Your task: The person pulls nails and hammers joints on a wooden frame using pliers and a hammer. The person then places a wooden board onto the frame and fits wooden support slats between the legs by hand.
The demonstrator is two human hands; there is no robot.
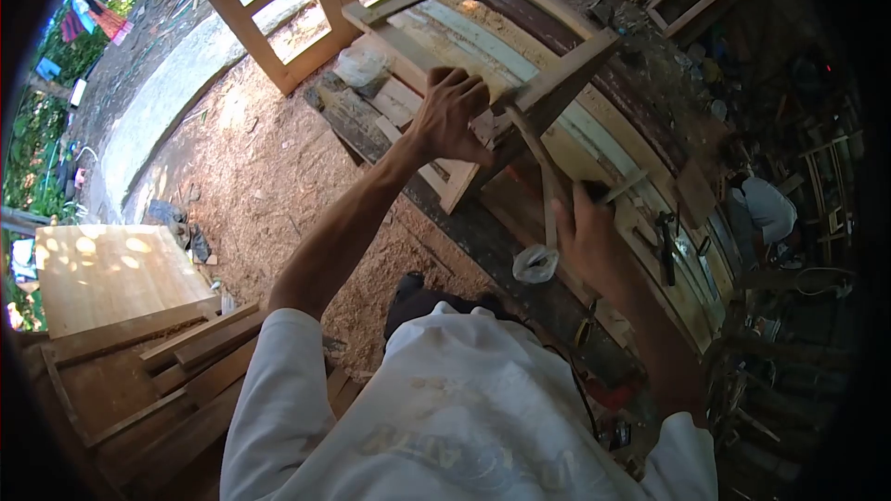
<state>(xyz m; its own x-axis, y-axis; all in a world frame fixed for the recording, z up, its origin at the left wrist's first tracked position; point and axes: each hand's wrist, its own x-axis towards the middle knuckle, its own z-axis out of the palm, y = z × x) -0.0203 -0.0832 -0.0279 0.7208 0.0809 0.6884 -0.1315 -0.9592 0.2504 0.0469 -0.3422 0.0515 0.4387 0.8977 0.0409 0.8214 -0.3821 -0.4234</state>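
A wooden frame (566,74) with joined rails lies across the workbench in front of me. My left hand (452,116) is at its near end, fingers curled over the wood and thumb pointing down along it. Closed around a slim brown wooden stick (536,144) is my right hand (587,227); the stick's far tip meets the frame's near rail. A dark piece beside my right fingers is too shadowed to name. Below that hand, a clear plastic bag (535,264) rests at the bench edge.
A hammer (666,249) lies on the boards to the right. Another plastic bag (362,67) sits on the bench beyond my left hand. An upright wooden frame (325,0) stands at the back left. Shavings (269,158) cover the floor; stacked boards (200,353) lie lower left.
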